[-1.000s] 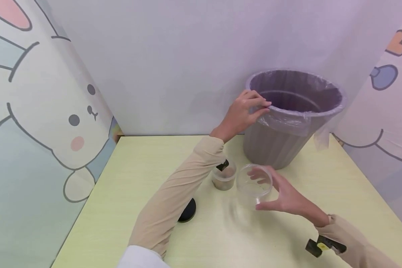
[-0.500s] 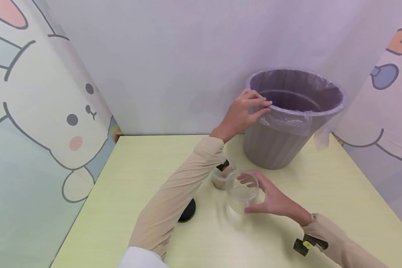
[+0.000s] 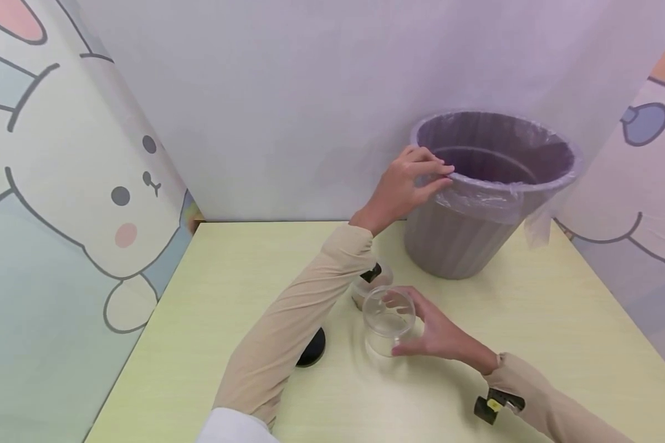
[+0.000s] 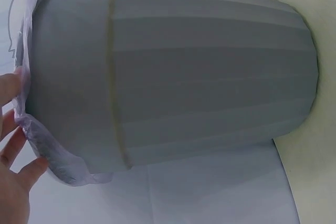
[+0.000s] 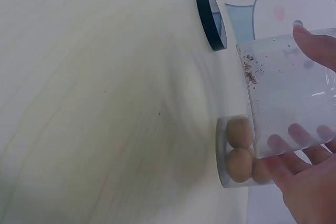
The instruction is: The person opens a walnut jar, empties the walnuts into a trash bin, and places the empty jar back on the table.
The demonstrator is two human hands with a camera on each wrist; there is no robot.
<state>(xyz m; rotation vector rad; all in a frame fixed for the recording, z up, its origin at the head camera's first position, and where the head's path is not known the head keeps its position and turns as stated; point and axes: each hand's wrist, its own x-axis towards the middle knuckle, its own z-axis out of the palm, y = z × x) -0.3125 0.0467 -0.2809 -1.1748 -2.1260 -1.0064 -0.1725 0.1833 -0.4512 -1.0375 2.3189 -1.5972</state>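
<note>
My left hand (image 3: 403, 184) grips the near-left rim of a grey trash bin (image 3: 449, 240), fingers over the edge and thumb against the outside of its thin plastic liner (image 4: 52, 148). In my right hand (image 3: 436, 332) is a clear, lidless jar (image 3: 388, 338), held round its side. Brown crumbs (image 5: 250, 71) lie near its base in the right wrist view. Just behind it stands a second clear jar (image 5: 221, 153) with several round brown balls (image 5: 240, 165), partly hidden by my left forearm and the held jar. Whether the held jar touches the table, I cannot tell.
A round black lid (image 3: 313, 349) lies on the pale yellow table (image 3: 244, 264), partly covered by my left sleeve. The bin stands at the back right near the grey-white wall (image 3: 266, 123). Cartoon-printed panels (image 3: 83, 203) flank the table.
My right hand has carried the clear jar left and slightly toward me, close to the jar of balls. The left hand keeps its hold on the bin rim.
</note>
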